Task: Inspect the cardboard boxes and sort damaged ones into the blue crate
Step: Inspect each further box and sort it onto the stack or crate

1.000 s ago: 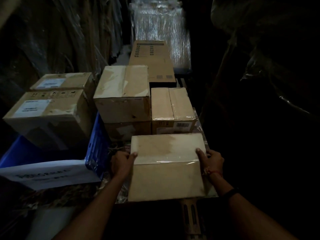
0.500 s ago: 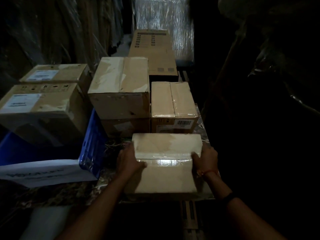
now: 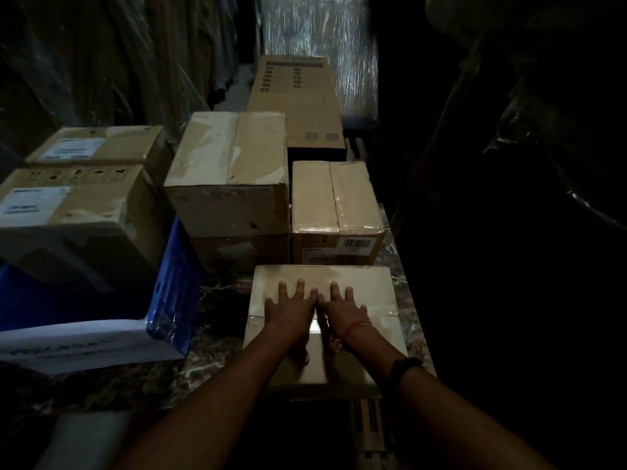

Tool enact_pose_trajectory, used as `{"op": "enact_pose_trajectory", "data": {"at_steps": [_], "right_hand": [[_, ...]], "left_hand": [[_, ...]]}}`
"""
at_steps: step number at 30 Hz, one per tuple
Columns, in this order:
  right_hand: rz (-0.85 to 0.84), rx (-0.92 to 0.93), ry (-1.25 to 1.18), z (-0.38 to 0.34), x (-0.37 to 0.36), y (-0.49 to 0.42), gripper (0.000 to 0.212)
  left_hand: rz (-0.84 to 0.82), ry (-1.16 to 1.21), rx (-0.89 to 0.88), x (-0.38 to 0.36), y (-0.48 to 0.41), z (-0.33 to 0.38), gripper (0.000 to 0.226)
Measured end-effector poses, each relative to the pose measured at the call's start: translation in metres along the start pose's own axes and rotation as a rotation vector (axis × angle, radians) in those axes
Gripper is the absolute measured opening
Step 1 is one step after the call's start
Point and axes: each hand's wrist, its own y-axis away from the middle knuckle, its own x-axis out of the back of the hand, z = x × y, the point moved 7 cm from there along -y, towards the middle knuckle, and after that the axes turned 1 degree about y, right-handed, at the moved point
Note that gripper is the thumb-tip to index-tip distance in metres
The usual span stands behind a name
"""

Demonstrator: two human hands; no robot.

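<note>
Inspection appeared mid-course. The box lay at lower centre on the table, right of the blue crate. The left hand and right hand pressed flat on its top, fingers spread, gripping nothing. A labelled box at left seemingly sat in the crate; stacked boxes at centre likely awaited checking. Half a second earlier, both hands had clasped the box's side edges.
</note>
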Motion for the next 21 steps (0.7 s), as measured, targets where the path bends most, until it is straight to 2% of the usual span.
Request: {"op": "enact_pose_trajectory", "data": {"at_steps": [3, 5, 7, 12, 16, 21], "right_hand": [[0.006, 0.017, -0.043, 0.002, 0.005, 0.0, 0.079], [0.049, -0.012, -0.089, 0.017, 0.01, 0.003, 0.063], [0.078, -0.071, -0.021, 0.039, 0.01, 0.008, 0.056], [0.071, -0.127, 0.017, 0.061, -0.001, 0.019, 0.085], [0.092, -0.138, 0.011, 0.056, 0.0, 0.013, 0.075], [0.112, -0.116, -0.033, 0.068, -0.008, 0.025, 0.082]], "left_hand": [[-0.002, 0.014, -0.019, 0.003, 0.004, -0.004, 0.142], [0.0, -0.025, -0.022, 0.004, 0.011, -0.011, 0.144], [-0.005, -0.052, 0.013, 0.0, 0.018, -0.025, 0.146], [-0.008, -0.034, 0.026, -0.008, 0.021, -0.043, 0.145], [0.008, -0.022, 0.039, -0.004, 0.025, -0.036, 0.141], [0.04, 0.075, 0.072, -0.01, 0.038, -0.043, 0.128]]}}
